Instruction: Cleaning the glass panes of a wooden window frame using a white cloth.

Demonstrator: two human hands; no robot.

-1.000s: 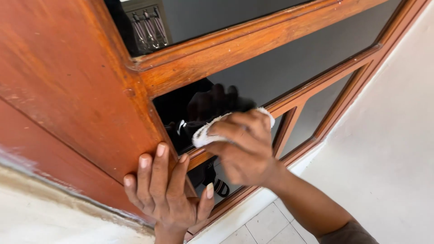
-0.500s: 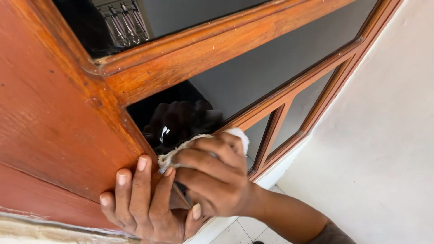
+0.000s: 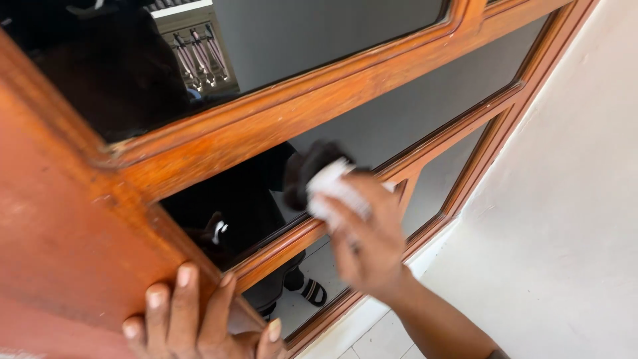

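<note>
The right hand (image 3: 369, 242) is blurred, but it is plainly closed around a small crumpled white cloth (image 3: 330, 188), fingers curled over the wad and pressing it against the dark tinted glass pane (image 3: 425, 113) of an orange-brown wooden window frame (image 3: 292, 110). The cloth sits on the glass just above the slanting wooden crossbar (image 3: 299, 238) that divides this pane from the one below, near where a short upright bar meets it. The reflection of the hand shows as a dark shape on the glass right beside the cloth.

The left hand (image 3: 199, 319) is low in the head view, fingers spread flat and laid over the edge of the broad wooden stile (image 3: 60, 246), with the thumb tucked round toward the glass side; it grips the wood and nothing else. The two hands are near each other, with the lower corner of the pane between them.

In the glass I can make out a dark reflected figure and, lower down, a sandalled foot on pale floor tiles. The upper pane (image 3: 299, 33) reflects a metal window grille. To the right of the frame runs a plain white plastered wall (image 3: 565, 213), and pale tiles (image 3: 372, 339) show at the bottom beneath the forearm
</note>
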